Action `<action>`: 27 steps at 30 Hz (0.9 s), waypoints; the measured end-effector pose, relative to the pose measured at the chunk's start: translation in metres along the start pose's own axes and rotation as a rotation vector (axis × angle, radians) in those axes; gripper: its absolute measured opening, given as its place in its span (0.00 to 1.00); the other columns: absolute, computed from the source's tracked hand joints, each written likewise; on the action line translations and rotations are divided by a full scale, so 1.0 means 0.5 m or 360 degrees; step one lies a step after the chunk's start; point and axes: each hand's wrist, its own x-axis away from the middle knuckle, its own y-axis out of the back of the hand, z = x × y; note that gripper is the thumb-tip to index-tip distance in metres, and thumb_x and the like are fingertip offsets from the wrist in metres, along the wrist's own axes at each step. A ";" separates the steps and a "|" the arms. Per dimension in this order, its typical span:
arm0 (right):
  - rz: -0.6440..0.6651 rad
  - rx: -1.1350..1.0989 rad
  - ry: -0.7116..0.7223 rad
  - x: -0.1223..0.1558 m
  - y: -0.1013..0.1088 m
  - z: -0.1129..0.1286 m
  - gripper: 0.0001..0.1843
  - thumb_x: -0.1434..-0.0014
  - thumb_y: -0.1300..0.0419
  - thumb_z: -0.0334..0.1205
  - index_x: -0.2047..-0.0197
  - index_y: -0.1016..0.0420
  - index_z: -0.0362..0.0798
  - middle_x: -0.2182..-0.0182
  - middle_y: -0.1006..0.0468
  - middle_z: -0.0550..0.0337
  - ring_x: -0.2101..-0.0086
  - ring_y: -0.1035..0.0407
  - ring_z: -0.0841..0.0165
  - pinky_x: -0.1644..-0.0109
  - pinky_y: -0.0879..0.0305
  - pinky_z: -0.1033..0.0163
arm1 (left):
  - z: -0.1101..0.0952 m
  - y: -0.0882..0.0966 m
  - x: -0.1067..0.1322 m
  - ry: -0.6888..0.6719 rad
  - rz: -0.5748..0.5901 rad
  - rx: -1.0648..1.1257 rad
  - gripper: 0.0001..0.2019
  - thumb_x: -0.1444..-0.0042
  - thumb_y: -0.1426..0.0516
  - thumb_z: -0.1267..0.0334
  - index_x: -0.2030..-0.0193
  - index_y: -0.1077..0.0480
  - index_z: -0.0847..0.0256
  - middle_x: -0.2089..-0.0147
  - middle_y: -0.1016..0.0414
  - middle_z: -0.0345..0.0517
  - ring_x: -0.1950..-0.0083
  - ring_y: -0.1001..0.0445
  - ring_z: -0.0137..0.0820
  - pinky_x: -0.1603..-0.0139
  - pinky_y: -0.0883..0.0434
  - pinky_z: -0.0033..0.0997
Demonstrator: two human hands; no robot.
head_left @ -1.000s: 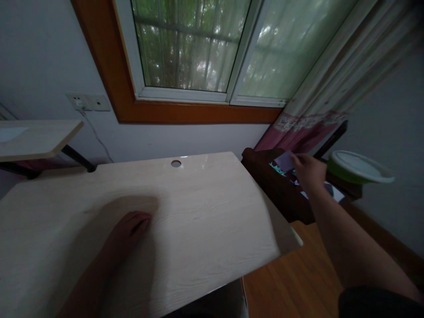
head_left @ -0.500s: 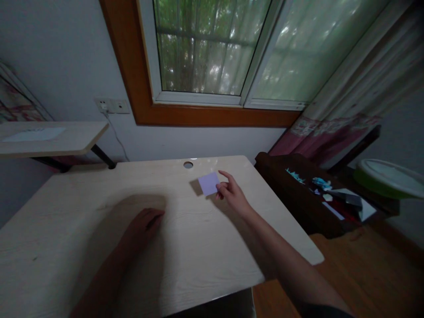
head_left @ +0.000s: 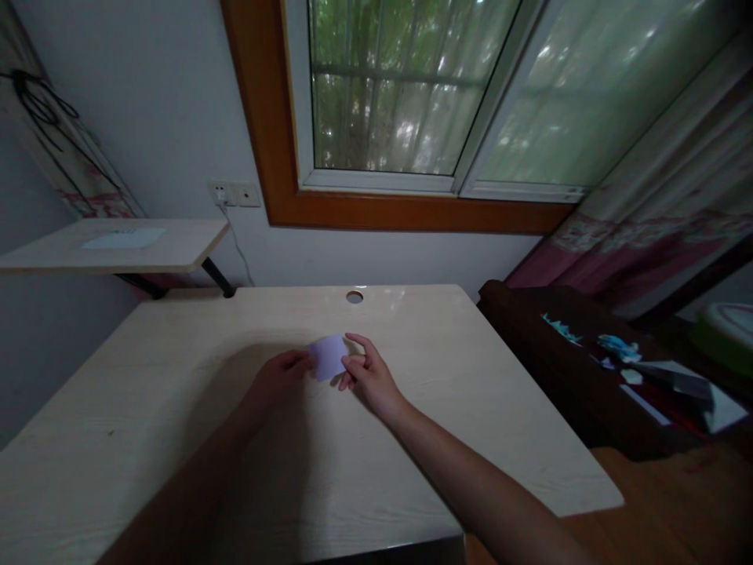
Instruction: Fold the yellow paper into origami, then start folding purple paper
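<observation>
A small pale lilac paper square [head_left: 327, 357] is held just above the light wooden desk [head_left: 176, 408], near its middle. My right hand [head_left: 368, 380] pinches the paper's right edge between thumb and fingers. My left hand [head_left: 276, 380] has its fingertips on the paper's left edge, fingers curled. Both forearms reach in from the bottom of the view.
A cable hole [head_left: 354, 297] sits at the desk's far edge below the window. A dark wooden side table [head_left: 529, 337] to the right carries paper scraps and folded pieces [head_left: 671, 380]. A green-and-white dish [head_left: 726, 329] is far right. A second desk [head_left: 118, 243] stands at the left.
My right hand brought the lilac paper from the dark side table over to the desk's middle. My left hand moved up off the desk and met the paper's left edge.
</observation>
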 end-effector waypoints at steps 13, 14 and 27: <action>-0.0158 0.0226 0.0323 -0.057 0.031 -0.027 0.19 0.39 0.41 0.40 0.45 0.33 0.56 0.68 0.24 0.64 0.79 0.32 0.73 0.73 0.34 0.65 | 0.009 -0.011 -0.074 -0.0062 -0.0145 -0.0002 0.16 0.46 0.42 0.49 0.69 0.28 0.62 0.72 0.27 0.43 0.68 0.29 0.33 0.64 0.33 0.32; -0.0157 0.0208 0.0324 -0.059 0.033 -0.028 0.19 0.40 0.41 0.39 0.45 0.33 0.55 0.68 0.24 0.64 0.80 0.32 0.74 0.73 0.34 0.65 | 0.008 -0.009 -0.073 -0.0072 -0.0156 0.0012 0.16 0.46 0.42 0.50 0.66 0.27 0.63 0.71 0.27 0.43 0.68 0.29 0.33 0.64 0.33 0.32; 0.0052 0.0609 0.0501 -0.047 0.028 -0.023 0.13 0.41 0.42 0.34 0.56 0.18 0.52 0.61 0.24 0.58 0.77 0.29 0.77 0.70 0.30 0.67 | 0.022 -0.021 -0.059 -0.0224 -0.0134 0.0239 0.30 0.42 0.44 0.54 0.35 0.45 0.60 0.76 0.39 0.30 0.74 0.38 0.25 0.71 0.40 0.24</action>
